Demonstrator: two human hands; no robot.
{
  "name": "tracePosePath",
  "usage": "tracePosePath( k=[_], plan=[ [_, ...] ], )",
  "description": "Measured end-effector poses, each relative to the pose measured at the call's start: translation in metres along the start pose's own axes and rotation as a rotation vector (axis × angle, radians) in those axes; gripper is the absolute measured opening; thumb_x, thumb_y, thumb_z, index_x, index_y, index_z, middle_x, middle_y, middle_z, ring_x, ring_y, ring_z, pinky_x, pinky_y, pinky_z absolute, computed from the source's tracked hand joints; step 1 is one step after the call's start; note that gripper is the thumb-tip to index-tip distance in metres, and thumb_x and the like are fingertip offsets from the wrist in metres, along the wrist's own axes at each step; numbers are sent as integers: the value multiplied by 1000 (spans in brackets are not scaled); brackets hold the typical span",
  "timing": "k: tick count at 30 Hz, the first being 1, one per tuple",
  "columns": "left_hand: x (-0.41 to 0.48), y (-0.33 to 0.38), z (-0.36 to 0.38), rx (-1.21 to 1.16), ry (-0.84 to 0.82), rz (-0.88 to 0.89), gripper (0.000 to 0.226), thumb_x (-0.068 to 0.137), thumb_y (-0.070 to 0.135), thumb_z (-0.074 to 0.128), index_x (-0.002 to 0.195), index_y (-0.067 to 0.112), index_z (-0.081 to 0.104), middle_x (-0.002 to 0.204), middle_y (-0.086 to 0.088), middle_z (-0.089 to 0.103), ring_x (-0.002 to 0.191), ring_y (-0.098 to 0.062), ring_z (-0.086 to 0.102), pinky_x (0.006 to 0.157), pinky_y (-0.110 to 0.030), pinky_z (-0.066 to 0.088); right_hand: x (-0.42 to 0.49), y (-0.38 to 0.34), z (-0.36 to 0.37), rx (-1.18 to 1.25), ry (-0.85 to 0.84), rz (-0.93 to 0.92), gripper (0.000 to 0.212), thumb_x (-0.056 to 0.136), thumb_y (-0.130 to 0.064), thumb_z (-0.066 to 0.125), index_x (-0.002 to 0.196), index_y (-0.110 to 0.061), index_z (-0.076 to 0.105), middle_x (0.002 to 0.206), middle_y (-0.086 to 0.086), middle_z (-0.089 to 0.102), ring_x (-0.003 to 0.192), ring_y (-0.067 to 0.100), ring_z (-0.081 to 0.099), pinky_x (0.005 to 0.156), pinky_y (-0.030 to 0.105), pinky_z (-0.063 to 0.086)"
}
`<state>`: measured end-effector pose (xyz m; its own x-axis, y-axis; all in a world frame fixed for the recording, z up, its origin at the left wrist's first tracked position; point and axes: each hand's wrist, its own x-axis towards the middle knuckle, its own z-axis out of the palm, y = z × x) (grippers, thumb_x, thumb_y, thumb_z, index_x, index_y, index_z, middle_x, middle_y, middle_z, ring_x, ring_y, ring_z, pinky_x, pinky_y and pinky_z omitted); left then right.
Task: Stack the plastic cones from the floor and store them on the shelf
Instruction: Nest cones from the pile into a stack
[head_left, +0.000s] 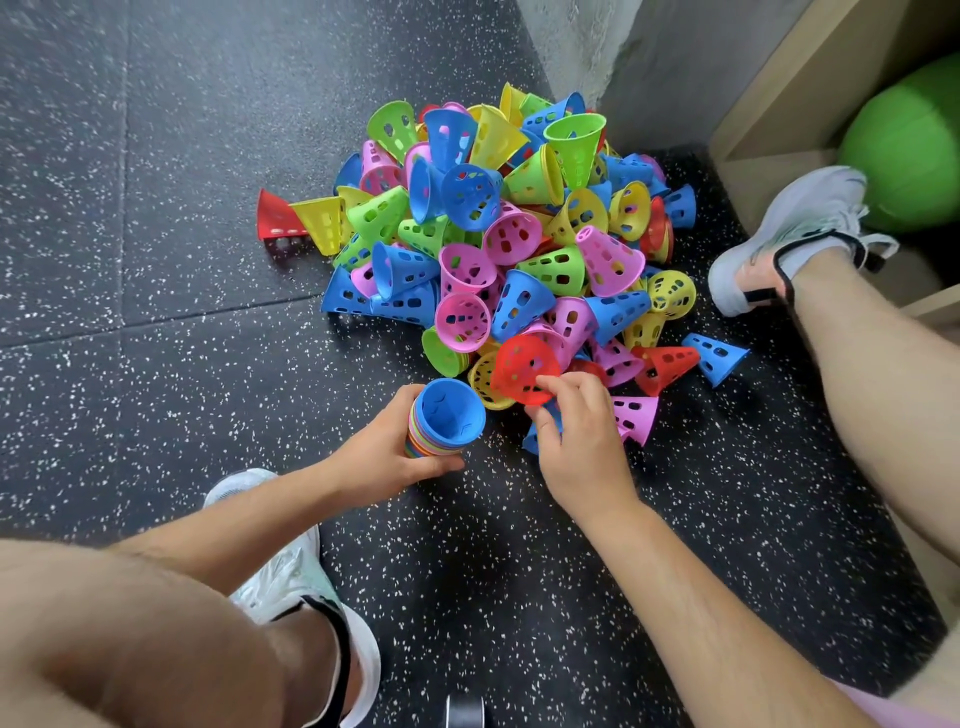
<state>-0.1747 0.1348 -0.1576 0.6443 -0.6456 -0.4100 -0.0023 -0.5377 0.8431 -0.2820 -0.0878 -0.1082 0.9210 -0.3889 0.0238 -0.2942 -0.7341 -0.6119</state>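
Left grip (387, 457) holds cone stack (447, 423); right grip (582, 441) seemingly pinches red cone (522, 371).

From where I stand, nothing here can be read: no words, numbers or brand marks show on the plastic cones (608, 260), the white shoes (795, 218) or the green ball (909, 140).
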Motion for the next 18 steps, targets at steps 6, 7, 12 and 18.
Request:
tracePosePath(
  k=[6,7,12,18],
  plan=[
    [-1,-1,0,-37,8,1,85,72,54,87,139,41,37,123,33,53,122,1,56,111,-35,44,14,-14,-16,-12,110,-149,29,102,-31,48,115,-14,68,108,1,53,104,21,49,90,29,43],
    [-1,-1,-1,-38,6,5,85,72,53,87,140,41,37,124,34,52,123,2,56,112,-34,44,14,-19,-17,-4,98,-172,32,102,-33,47,116,-14,69,109,1,53,105,21,49,91,29,44],
    [-3,0,-1,-86,9,13,89,66,64,86,137,42,38,125,29,56,123,-2,58,111,-37,45,4,-34,2,-17,-54,-253,24,98,-24,56,116,-15,70,124,8,55,112,24,51,93,39,48],
    [-4,-1,-1,-182,75,7,80,75,39,90,138,25,43,122,10,65,113,-3,65,102,-27,49,-7,-44,6,117,-378,-203,45,99,-30,58,143,-26,52,147,-11,45,139,0,36,117,18,27]
  ],
)
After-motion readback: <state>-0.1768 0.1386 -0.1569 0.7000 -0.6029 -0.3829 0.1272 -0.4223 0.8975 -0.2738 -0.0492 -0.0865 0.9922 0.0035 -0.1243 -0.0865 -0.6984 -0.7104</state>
